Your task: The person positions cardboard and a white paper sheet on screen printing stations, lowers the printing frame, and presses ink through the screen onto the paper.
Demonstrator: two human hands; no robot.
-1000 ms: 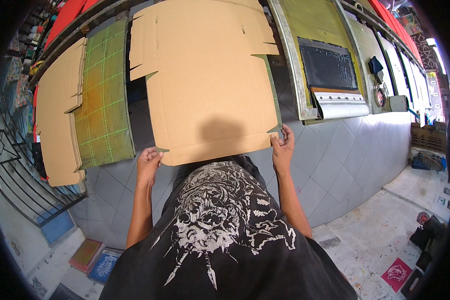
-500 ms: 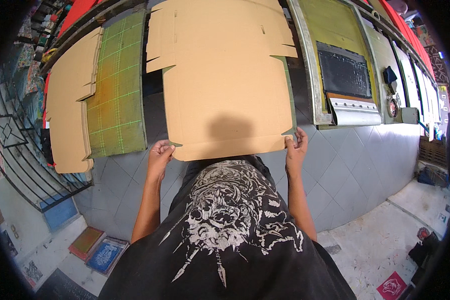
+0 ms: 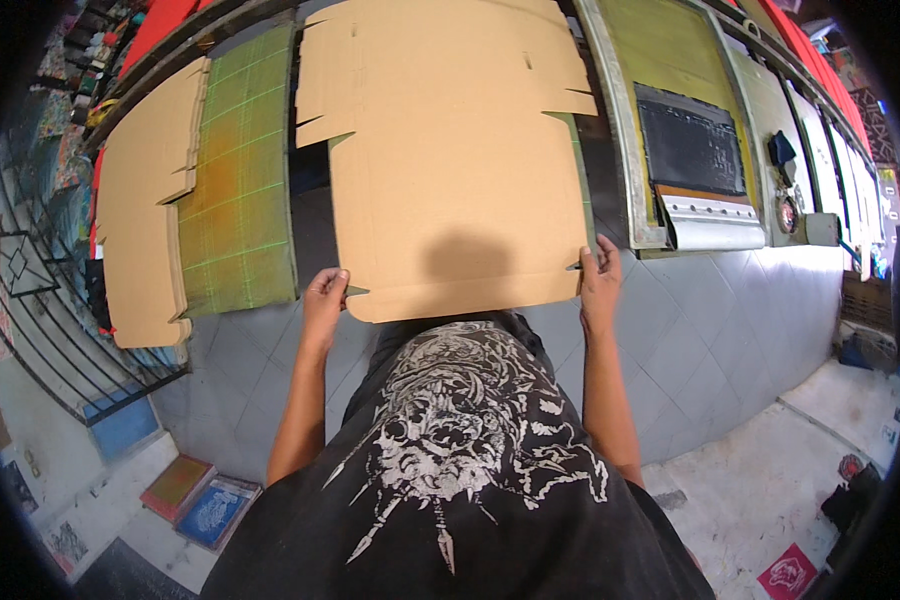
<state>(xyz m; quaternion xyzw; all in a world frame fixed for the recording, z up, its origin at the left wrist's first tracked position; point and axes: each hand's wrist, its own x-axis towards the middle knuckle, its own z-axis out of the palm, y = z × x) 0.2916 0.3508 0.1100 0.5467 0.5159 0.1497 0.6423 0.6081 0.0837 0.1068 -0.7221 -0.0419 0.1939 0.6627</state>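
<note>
Both hands grip one flat cardboard sheet [image 3: 450, 160]: the left hand [image 3: 324, 298] and right hand [image 3: 600, 278] pinch its near corners. It lies ahead of them on the tabletop [image 3: 240, 200], seemingly not yet aligned.

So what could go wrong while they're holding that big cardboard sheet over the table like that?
The flat cardboard sheet is gripped only at its near corners by the left hand and right hand, so its far end could sag or slide askew on the green gridded mat. Its right edge lies close to the framed screen and the squeegee, and might snag or knock them. The other cardboard sheet overhangs the table edge and could slip off.
</note>
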